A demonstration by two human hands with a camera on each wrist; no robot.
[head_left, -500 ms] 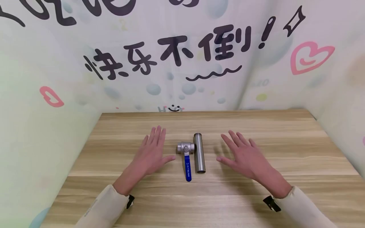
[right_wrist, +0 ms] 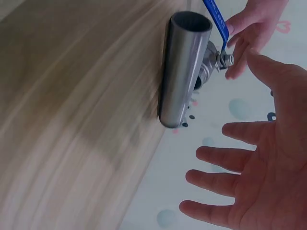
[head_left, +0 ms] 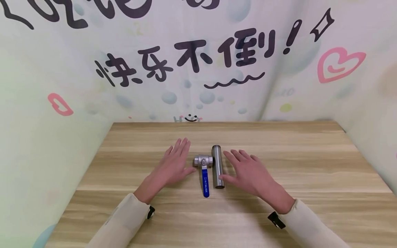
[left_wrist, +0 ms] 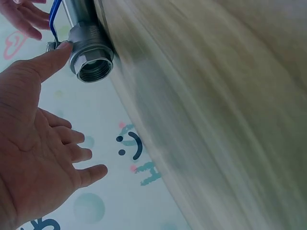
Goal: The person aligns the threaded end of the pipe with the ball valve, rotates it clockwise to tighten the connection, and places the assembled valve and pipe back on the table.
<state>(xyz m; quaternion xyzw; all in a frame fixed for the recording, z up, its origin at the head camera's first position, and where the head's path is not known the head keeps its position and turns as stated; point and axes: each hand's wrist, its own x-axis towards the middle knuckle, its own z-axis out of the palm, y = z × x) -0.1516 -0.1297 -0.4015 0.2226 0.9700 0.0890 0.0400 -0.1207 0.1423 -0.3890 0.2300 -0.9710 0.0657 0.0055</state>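
Steel ball valve (head_left: 203, 161) is sitting around the middle of the counter (head_left: 173, 220), blue handle (head_left: 205, 182) pointing back toward the person. The left wrist view looks right into one end of it and yeah, threads inside. Just to its right there's a plain metal pipe (head_left: 218, 165), hollow, lying roughly the same way as the handle. They're super close, can't tell if they actually touch.

Left hand (head_left: 173, 168) is spread wide, fingers out straight, thumb stuck out sideways with the tip right by the valve's near end. Holding nothing; can't say if that thumb makes contact. Right hand (head_left: 251, 174) is wide too, nothing in it, fingers reaching toward the pipe. From above its thumb overlaps the pipe, but the right wrist view shows a gap between them.

Pale sleeves (head_left: 310, 224) on both arms, black straps (head_left: 277, 220) peeking out at the cuffs. Behind it all there's a whitish wall (head_left: 31, 155) with big black Chinese characters (head_left: 187, 51), pink hearts (head_left: 322, 70) and a tiny smiley (head_left: 191, 120) just above the counter's back edge.
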